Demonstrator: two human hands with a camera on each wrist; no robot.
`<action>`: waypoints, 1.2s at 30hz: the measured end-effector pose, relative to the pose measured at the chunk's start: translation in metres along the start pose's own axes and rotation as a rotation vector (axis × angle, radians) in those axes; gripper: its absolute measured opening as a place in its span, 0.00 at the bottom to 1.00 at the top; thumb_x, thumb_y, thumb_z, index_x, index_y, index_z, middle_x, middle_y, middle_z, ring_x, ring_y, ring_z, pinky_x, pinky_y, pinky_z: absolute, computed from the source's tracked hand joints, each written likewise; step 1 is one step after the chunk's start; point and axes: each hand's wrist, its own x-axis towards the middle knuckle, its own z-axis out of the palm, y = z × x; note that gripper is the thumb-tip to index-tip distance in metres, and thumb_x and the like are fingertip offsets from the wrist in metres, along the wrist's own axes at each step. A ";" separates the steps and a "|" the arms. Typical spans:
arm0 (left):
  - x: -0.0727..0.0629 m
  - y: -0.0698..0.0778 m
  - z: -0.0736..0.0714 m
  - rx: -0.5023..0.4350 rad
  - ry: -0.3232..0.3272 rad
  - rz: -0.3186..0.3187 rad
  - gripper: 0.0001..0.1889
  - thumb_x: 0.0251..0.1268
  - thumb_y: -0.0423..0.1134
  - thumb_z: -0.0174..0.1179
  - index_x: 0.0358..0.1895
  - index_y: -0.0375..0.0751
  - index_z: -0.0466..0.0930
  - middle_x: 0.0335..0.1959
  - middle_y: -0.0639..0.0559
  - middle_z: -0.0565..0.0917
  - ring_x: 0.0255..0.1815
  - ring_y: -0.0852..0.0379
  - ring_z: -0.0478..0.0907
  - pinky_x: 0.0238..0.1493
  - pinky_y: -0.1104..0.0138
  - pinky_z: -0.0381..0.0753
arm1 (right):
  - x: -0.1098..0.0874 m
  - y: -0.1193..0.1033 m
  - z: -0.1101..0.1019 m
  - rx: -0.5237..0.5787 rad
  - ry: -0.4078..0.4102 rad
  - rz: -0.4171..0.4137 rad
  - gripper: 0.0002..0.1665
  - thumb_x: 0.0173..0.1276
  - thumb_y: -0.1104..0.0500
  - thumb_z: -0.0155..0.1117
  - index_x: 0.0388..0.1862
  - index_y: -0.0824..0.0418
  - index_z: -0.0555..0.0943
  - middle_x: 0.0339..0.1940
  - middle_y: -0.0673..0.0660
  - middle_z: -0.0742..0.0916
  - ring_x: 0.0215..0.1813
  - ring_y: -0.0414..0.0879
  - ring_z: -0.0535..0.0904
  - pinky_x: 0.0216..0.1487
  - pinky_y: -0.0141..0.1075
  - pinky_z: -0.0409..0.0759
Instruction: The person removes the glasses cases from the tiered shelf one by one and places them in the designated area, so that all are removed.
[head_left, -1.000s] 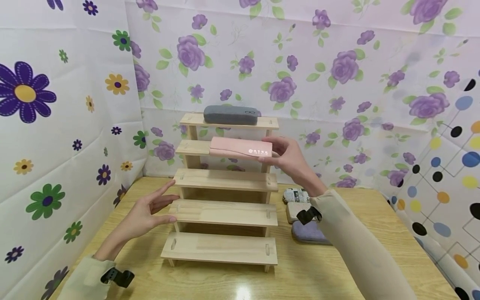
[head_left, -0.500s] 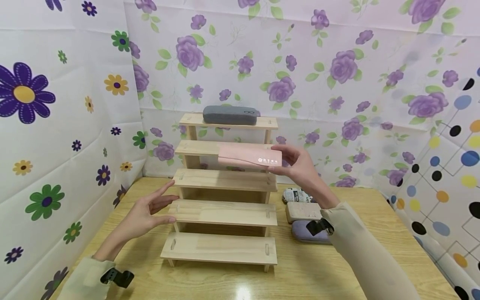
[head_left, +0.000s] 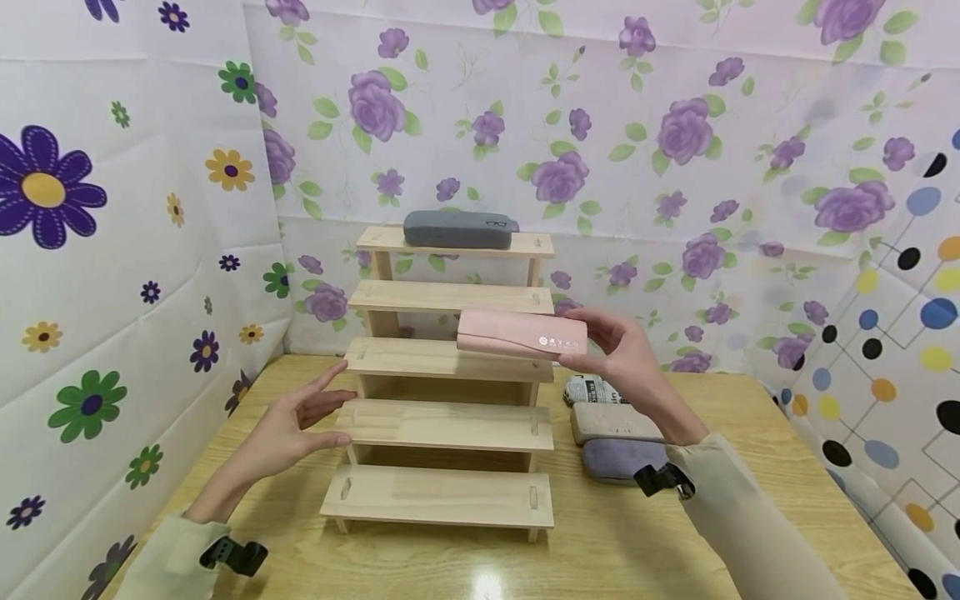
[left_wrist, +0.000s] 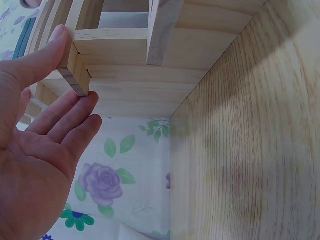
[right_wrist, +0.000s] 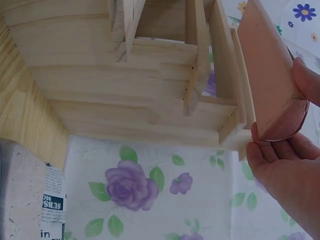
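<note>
A pink glasses case (head_left: 522, 333) with a curved flap and white lettering is held level before the middle of the stepped wooden rack (head_left: 450, 425). My right hand (head_left: 626, 358) grips its right end, thumb at the front and fingers behind. In the right wrist view the glasses case (right_wrist: 272, 70) stands off from the shelf edges. My left hand (head_left: 292, 421) is at the rack's left side. There, in the left wrist view, my left hand (left_wrist: 45, 130) has a shelf end (left_wrist: 75, 75) between thumb and fingers.
A grey-blue glasses case (head_left: 457, 230) lies on the top shelf. Right of the rack, a newsprint-patterned case (head_left: 592, 389), a beige case (head_left: 615, 422) and a purple-blue case (head_left: 622, 460) lie on the wooden table (head_left: 735, 500). Flowered cloth (head_left: 480, 100) hangs behind.
My right hand has drawn the pink glasses case away from the second shelf from the top, moving it right, down and toward me. My left hand stays at the rack.
</note>
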 end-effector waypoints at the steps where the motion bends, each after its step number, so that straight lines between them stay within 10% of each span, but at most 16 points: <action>1: 0.000 0.000 0.000 -0.001 0.000 0.001 0.54 0.62 0.32 0.77 0.87 0.54 0.53 0.68 0.36 0.80 0.68 0.39 0.77 0.67 0.68 0.76 | -0.003 0.001 -0.001 0.003 0.002 0.003 0.35 0.65 0.69 0.78 0.70 0.70 0.78 0.67 0.64 0.82 0.73 0.51 0.75 0.77 0.38 0.68; 36: 0.000 0.002 0.000 0.005 -0.003 -0.006 0.54 0.63 0.32 0.77 0.87 0.53 0.52 0.68 0.35 0.79 0.68 0.38 0.77 0.67 0.68 0.76 | -0.100 0.025 -0.061 -0.125 -0.002 0.006 0.35 0.67 0.74 0.74 0.73 0.71 0.75 0.67 0.61 0.82 0.68 0.40 0.79 0.64 0.26 0.77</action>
